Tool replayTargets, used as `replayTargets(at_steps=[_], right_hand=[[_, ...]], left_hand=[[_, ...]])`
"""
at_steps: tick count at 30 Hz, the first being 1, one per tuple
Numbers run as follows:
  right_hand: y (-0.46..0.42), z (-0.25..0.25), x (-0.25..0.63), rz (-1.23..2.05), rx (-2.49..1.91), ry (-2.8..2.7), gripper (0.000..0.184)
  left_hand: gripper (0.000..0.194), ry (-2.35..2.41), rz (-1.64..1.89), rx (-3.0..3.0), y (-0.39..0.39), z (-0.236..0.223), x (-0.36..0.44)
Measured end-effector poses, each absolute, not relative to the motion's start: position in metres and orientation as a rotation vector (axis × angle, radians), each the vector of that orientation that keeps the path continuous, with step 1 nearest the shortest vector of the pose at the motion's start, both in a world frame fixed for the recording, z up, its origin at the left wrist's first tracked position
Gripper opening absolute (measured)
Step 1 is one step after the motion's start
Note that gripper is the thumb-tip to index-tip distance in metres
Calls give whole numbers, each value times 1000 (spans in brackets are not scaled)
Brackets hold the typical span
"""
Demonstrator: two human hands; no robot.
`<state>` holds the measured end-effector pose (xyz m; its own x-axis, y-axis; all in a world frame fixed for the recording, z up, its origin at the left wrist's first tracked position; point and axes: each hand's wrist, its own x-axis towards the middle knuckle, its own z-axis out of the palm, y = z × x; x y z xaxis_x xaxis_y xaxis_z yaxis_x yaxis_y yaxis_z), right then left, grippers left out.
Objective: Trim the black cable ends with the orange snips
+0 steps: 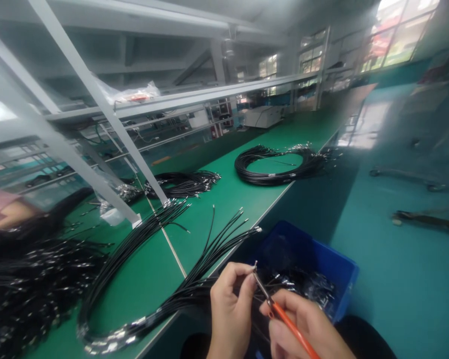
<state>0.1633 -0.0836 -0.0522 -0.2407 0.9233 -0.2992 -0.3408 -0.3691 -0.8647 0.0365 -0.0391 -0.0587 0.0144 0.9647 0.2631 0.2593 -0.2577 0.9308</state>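
Observation:
My left hand [234,299] pinches a small metal-tipped end, seemingly of a black cable, between thumb and index finger. In my right hand [303,324] is a slim tool with orange handles [290,324] and narrow metal jaws, which look like long-nose pliers. Its jaws meet the pinched end right at my left fingertips. Behind my left hand, a bundle of black cables [115,257] with metal ends curves across the green bench [142,279]. Some of its free ends fan out at the bench edge. My right fingers partly hide the tool's handles.
A blue bin [322,249] with small clear bags or parts stands beside the bench, behind my hands. Further along lie a coiled cable bundle [265,174] and another bundle [187,183]. Loose cables [41,289] pile at left, near another person's arm [13,212]. White shelf posts [101,104] rise from the bench.

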Motion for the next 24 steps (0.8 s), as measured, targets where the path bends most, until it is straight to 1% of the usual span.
replayTargets(at_steps=[4,9,16,19,24], right_hand=[[-79,-63,164,1805,-1008,-866,38],[-79,-60,164,1801,-1082,-847,39],[-75,-59,169,1824,-1084,-839,46],[-74,-65,169,1815,-1108,-873,45],[-81,-76,167,1657,-1161,-849,31]], left_hand=[[10,1286,1263,1665,-41,-58,38],[10,1290,1286,1732,-40,-61,39],[10,1285,1281,1779,-38,-65,42],[11,1294,1275,1787,-36,-67,44],[12,1306,1286,1822,-33,-67,48]])
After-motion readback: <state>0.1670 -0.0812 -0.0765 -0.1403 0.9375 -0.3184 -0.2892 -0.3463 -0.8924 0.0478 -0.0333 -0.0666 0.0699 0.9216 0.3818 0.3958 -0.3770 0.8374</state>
